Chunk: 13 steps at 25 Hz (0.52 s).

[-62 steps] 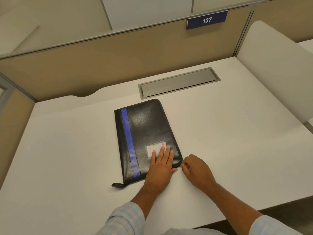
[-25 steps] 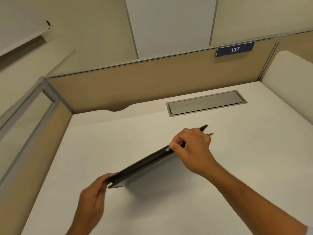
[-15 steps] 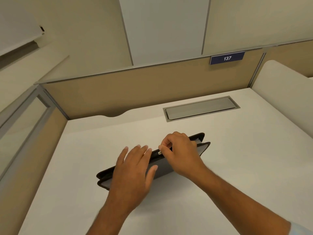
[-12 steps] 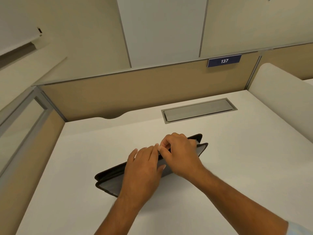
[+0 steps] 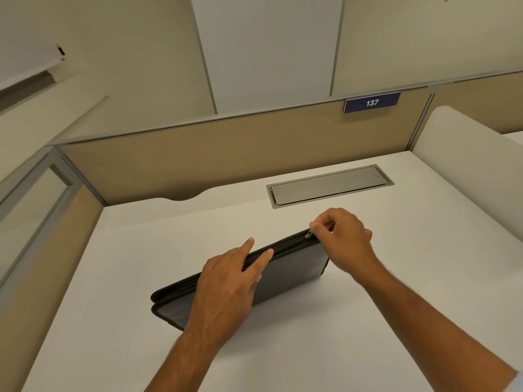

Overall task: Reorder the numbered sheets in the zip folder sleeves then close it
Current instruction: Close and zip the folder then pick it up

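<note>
Folder [image 5: 288, 275] on edge, contents hidden

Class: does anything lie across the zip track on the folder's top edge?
Yes: the left hand rests on the top edge of the folder, its fingers across the zip track, left of the zip pull that the right hand pinches at the corner.

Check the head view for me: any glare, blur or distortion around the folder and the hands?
Head view: soft, even light, no glare on the zip folder, only a faint shadow beneath it on the desk; zipper pull in the right hand reads sharp, forearm edges slightly smeared; wide-angle lens bows the partition lines.
</note>
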Each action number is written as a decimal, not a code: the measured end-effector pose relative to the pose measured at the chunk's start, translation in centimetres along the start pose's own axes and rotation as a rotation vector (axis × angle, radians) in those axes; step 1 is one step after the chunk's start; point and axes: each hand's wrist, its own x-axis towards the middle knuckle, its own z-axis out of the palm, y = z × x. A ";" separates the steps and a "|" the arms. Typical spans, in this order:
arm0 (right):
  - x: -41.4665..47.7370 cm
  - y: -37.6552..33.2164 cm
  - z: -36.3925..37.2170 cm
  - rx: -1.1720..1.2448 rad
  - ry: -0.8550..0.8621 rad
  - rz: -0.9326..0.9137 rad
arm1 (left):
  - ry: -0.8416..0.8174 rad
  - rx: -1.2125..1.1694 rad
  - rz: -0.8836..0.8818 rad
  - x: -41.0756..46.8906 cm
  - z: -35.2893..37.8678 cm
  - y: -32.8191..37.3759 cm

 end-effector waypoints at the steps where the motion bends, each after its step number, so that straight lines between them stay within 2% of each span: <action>1: 0.5 0.7 -0.4 0.102 -0.006 0.024 | 0.007 -0.042 -0.008 0.1 0.0 -0.1; 4: 1.7 2.2 -1.5 0.299 -0.007 0.113 | 0.017 -0.155 -0.035 0.5 0.2 -0.5; 7: 2.6 3.6 -2.0 0.423 -0.081 0.219 | 0.010 -0.247 -0.078 1.1 0.1 -0.9; 13: 3.6 6.2 -0.9 0.475 -0.136 0.300 | -0.022 -0.368 -0.192 1.8 -0.4 -1.0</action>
